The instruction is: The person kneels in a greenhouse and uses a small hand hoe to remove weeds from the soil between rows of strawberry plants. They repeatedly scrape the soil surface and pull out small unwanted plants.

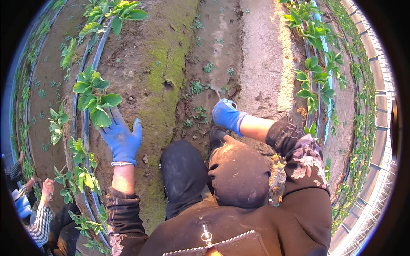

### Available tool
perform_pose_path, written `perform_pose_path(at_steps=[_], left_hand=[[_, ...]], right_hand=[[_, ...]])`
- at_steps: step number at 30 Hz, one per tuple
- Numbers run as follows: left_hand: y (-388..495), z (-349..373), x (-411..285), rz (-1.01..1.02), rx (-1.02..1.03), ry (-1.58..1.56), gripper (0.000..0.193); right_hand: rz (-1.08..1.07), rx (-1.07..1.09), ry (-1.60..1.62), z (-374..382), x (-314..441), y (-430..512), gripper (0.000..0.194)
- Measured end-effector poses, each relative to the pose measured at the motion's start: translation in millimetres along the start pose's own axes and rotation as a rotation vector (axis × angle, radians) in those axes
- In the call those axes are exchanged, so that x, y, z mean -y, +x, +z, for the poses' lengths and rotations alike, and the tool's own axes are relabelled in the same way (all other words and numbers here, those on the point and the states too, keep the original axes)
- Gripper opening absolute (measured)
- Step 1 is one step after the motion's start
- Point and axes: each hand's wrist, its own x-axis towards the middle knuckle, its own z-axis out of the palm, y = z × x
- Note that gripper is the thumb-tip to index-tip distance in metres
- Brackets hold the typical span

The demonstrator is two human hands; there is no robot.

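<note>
My left hand (pixel 121 139), in a blue glove, lies with fingers apart against the side of the raised soil bed. Its fingertips reach under the leaves of a strawberry plant (pixel 93 92). In a matching glove, my right hand (pixel 226 116) is closed around a small hand tool (pixel 218 93) over the furrow. Only the tool's thin shaft shows clearly; its head is blurred and the handle is hidden in my fist. Low green weeds (pixel 196 87) grow in the furrow soil just left of the tool, and another weed clump (pixel 200 112) is nearer my knees.
Black drip hoses (pixel 86 123) run along the left bed among strawberry plants. Another planted row (pixel 315 75) and a light-blue tube (pixel 330 89) lie on the right. Green moss (pixel 165 73) covers the left bank. A person in a checked sleeve (pixel 41 220) crouches beyond the left bed.
</note>
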Motion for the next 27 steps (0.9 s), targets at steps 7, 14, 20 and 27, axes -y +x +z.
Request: perform_pose_path(at_steps=[7, 14, 20, 27], left_hand=[[6, 2, -11, -0.001, 0.035, 0.000, 0.104], [3, 0, -7, -0.005, 0.038, -0.006, 0.104], [3, -1, -5, -0.010, 0.033, -0.019, 0.104], [2, 1, -3, -0.021, 0.056, -0.080, 0.105]], right_hand=[[0.402, -0.525, 0.051, 29, -87, -17, 0.014], [0.237, -0.337, 0.067, 36, -103, -14, 0.012], [0.508, -0.666, 0.231, 14, -144, -44, 0.010], [0.581, -0.899, 0.076, 78, -264, -50, 0.013]])
